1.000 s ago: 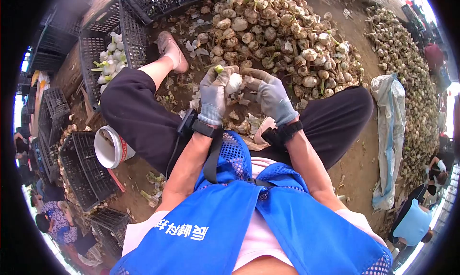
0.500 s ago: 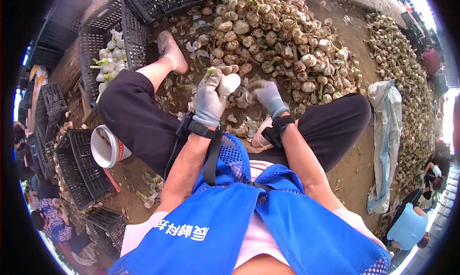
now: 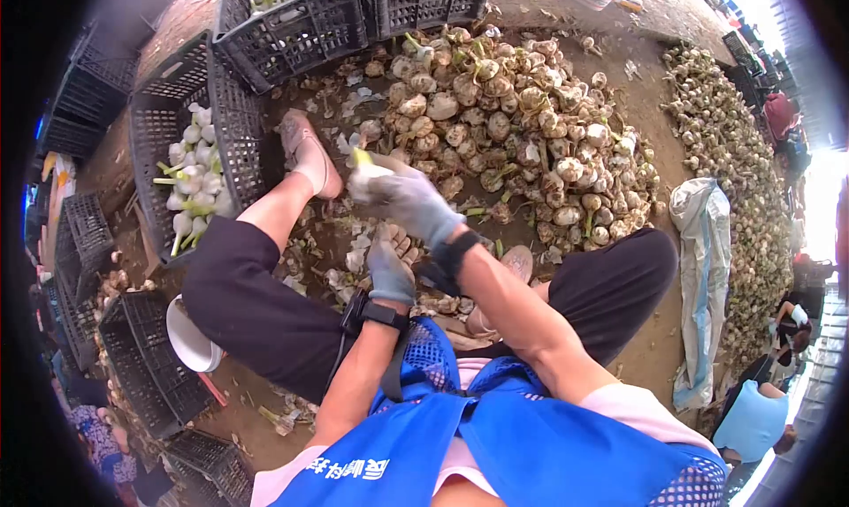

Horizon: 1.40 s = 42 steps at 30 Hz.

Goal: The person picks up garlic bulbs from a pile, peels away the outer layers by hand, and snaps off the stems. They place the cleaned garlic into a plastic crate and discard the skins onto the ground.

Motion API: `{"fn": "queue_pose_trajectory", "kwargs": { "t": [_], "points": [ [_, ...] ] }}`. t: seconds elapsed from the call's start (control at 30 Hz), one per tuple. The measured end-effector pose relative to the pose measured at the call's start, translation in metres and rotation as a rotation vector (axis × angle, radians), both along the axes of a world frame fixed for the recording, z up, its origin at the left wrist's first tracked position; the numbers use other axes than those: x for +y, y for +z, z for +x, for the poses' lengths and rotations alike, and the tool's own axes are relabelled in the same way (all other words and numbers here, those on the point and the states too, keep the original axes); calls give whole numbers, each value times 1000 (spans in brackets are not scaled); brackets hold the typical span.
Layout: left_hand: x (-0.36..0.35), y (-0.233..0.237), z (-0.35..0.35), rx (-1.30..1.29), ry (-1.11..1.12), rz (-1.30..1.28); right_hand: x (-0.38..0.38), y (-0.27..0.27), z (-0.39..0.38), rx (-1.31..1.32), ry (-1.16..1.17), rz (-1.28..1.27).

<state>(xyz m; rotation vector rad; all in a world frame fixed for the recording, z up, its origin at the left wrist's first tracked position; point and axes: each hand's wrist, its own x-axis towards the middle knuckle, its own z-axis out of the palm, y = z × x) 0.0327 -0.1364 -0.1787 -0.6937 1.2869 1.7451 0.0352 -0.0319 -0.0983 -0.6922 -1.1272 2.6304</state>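
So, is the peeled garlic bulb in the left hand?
No, the right hand grips the peeled garlic bulb, while the left hand sits lower, near the lap.

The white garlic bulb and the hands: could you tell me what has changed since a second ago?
The bulb passed from the left hand to the right hand, which grips it and has swung leftward toward the crate. The left hand dropped lower. The garlic pile stayed put.
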Motion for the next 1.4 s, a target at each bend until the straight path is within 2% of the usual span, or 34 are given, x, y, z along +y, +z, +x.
{"fn": "queue_pose_trajectory", "kwargs": {
  "t": [0.07,0.1,0.13,0.17,0.2,0.23,0.27,0.3,0.33,0.37,0.4,0.47,0.53,0.57,0.6,0.63,0.67,0.7,0.73,0.8,0.83,0.9,0.93,1.03,1.13,1.17,1.3,1.37,1.4],
  "points": [
    [-8,-47,5,142,-39,409,-3,44,-33,121,144,312],
    [-2,-17,7,-57,47,368,10,52,-41,98,104,675],
    [0,-4,7,-58,52,369,27,56,-47,73,63,1035],
    [0,4,8,63,-28,232,48,55,-48,-94,-76,1182],
    [-2,5,10,179,-106,92,82,31,-49,-274,-205,1389],
    [-6,-6,10,190,-204,93,112,24,-45,-566,-229,1376],
    [-3,0,11,186,-190,88,147,10,-43,-951,-166,1525],
    [1,10,14,179,-210,91,175,-4,-39,-1210,-190,1548],
    [3,16,16,170,-233,93,189,-6,-37,-1294,-286,1472],
    [4,8,18,133,-227,88,210,-25,-37,-1244,-348,1532],
    [4,9,18,126,-223,79,224,-34,-38,-1187,-241,1503],
    [5,13,17,133,-244,99,233,-46,-41,-1132,-191,1582],
    [5,16,15,141,-235,107,231,-45,-28,-889,-285,1504],
    [4,15,14,148,-214,150,217,-36,-14,-643,-348,1455],
    [3,15,12,153,-195,191,196,-22,-2,-508,-332,1357],
    [4,17,8,238,-187,317,172,9,14,-588,-153,1063],
    [8,31,7,374,-210,293,160,1,29,-367,-119,983],
    [9,39,3,336,-213,468,134,17,46,-244,-80,720],
    [9,52,2,331,-223,460,107,35,60,-227,-30,523],
    [12,73,3,498,-403,682,75,33,85,-162,42,298],
    [11,74,4,494,-416,684,63,32,92,-164,28,296],
    [9,78,8,293,-349,822,44,31,104,30,-139,177],
    [7,80,10,300,-360,829,37,31,109,39,-148,184],
    [6,91,16,498,-406,762,13,41,119,-158,-281,98],
    [6,97,28,602,-421,705,8,34,125,-167,-296,256],
    [3,97,29,576,-425,721,2,48,127,-193,-316,316],
    [0,94,38,406,-363,852,0,45,138,-167,-314,306],
    [-4,100,42,327,-377,829,-1,46,146,-39,-298,151],
    [-3,102,44,328,-382,832,-2,47,150,-37,-303,153]
  ]
}}
